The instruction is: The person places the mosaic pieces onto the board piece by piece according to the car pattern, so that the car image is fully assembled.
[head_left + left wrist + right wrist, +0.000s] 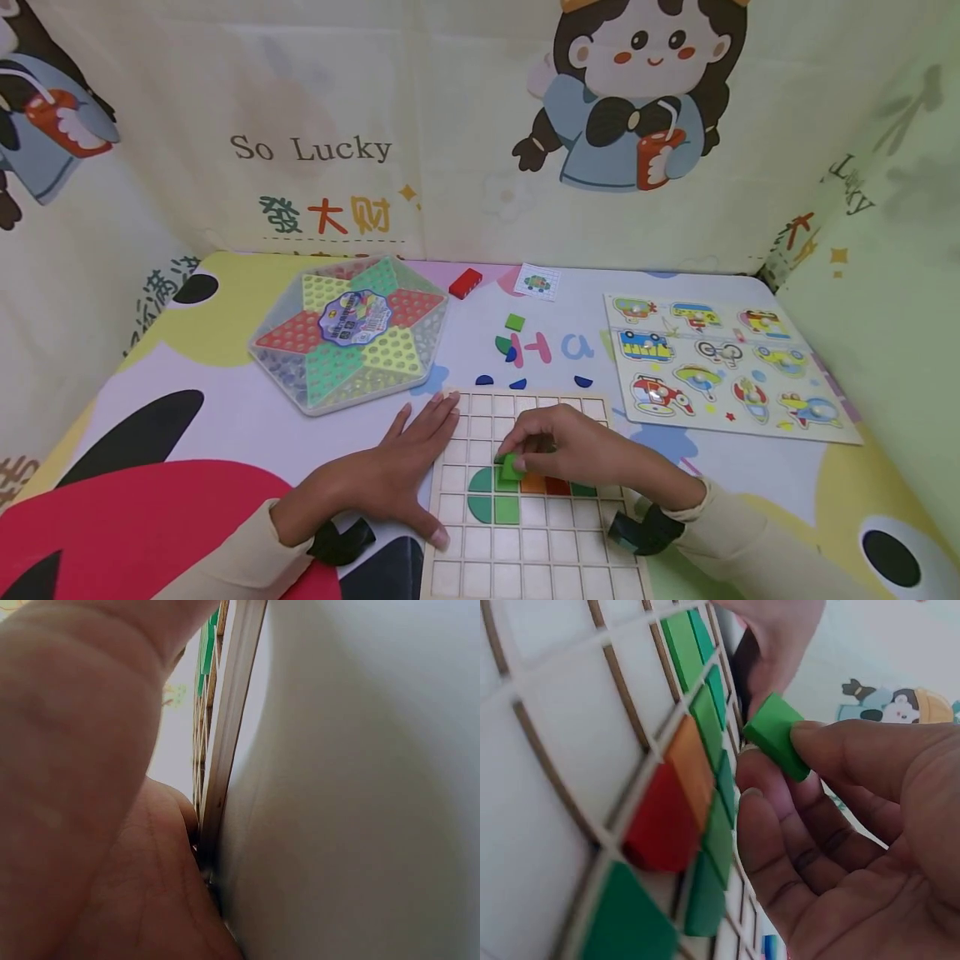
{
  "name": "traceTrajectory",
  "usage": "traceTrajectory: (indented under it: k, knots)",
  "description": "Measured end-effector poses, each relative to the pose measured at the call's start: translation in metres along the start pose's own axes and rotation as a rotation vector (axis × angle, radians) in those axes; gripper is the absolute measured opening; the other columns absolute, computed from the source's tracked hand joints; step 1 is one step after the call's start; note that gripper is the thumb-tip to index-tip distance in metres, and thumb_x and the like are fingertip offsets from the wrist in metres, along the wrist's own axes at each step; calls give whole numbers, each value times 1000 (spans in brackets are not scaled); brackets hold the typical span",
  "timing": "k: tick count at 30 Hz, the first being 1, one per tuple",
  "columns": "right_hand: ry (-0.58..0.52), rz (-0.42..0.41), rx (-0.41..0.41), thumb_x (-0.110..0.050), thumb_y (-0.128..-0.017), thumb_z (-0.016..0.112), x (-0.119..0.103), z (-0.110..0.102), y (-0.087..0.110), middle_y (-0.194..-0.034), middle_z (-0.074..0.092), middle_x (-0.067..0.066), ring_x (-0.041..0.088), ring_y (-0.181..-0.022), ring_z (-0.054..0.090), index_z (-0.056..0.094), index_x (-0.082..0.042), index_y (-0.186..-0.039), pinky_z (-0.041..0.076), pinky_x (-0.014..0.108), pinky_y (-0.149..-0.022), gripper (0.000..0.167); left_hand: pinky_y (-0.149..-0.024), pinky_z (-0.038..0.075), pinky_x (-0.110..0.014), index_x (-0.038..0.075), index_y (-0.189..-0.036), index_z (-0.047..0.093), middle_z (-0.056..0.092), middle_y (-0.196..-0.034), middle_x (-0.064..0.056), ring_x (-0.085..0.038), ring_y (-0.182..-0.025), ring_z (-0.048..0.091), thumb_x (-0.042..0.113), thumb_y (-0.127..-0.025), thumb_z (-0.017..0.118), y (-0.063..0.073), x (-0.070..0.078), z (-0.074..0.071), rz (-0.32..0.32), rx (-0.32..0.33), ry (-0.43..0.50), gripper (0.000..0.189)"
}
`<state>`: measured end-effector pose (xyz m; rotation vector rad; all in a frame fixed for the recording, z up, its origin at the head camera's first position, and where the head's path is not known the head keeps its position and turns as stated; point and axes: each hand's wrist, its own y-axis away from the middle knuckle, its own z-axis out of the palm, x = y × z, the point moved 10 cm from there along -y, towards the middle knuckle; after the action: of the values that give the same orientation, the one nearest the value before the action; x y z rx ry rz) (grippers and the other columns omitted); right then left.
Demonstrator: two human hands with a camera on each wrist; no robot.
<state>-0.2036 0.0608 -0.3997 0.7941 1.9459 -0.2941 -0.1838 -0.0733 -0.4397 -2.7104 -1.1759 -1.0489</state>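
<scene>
A wooden grid board (528, 533) lies in front of me. My left hand (386, 467) rests along its left edge with fingers spread, the thumb at the near side. Between thumb and fingers, my right hand (577, 448) pinches a light green square tile (774, 733), tilted close over the board. Set in the grid are teal rounded pieces (480, 481), a light green square (507, 510), an orange piece (690, 769) and a red piece (662, 825). A dark green piece (628, 919) sits beside the red one. In the left wrist view, the palm lies against the board's side.
Beyond the board lie several dark blue half-round pieces (517, 384), a loose green square (515, 322) and a green rounded piece (503, 344). Farther back are a red block (466, 283) and a picture card (537, 282). A hexagonal game box (405, 379) stands left, a vehicle puzzle board (727, 423) right.
</scene>
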Motion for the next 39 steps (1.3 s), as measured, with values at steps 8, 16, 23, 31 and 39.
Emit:
traceTrajectory:
  k: [8, 16, 23, 31, 39]
  knots:
    - [-9, -36, 20, -10, -93, 67, 0, 2, 16, -98, 67, -9, 12, -82, 59, 73, -19, -107, 52, 28, -75, 18, -110, -12, -56, 5, -156, 2, -13, -162, -4, -22, -145, -18, 69, -67, 75, 0, 0, 1, 4, 0, 7, 132]
    - [-7, -84, 51, -13, -93, 67, -1, 0, 37, -99, 67, -8, 11, -84, 58, 73, -16, -108, 51, 26, -74, 16, -110, -11, -57, 6, -156, 2, -12, -162, -4, -22, -145, -18, 70, -67, 75, -1, 1, 1, 15, 2, 2, 131]
    - [1, -101, 26, -8, -91, 69, -3, 10, 38, -99, 68, -8, 7, -81, 59, 74, -17, -104, 52, 26, -71, 17, -110, -12, -56, 7, -156, 2, -12, -162, -3, -21, -145, -18, 71, -66, 74, -1, -1, 1, 3, 4, 0, 133]
    - [102, -131, 29, -5, -89, 70, -8, 17, 37, -96, 65, -14, 2, -78, 55, 74, -18, -100, 50, 23, -69, 18, -110, -12, -56, 6, -156, 2, -12, -162, -3, -21, -145, -18, 71, -66, 75, 0, -1, 0, 2, 6, -7, 132]
    - [165, -112, 44, -5, -88, 71, -8, 20, 35, -93, 62, -15, 1, -76, 52, 73, -18, -97, 48, 21, -68, 16, -110, -12, -56, 6, -156, 3, -12, -162, -4, -22, -145, -17, 69, -67, 76, 0, 0, -1, 1, 4, -2, 132]
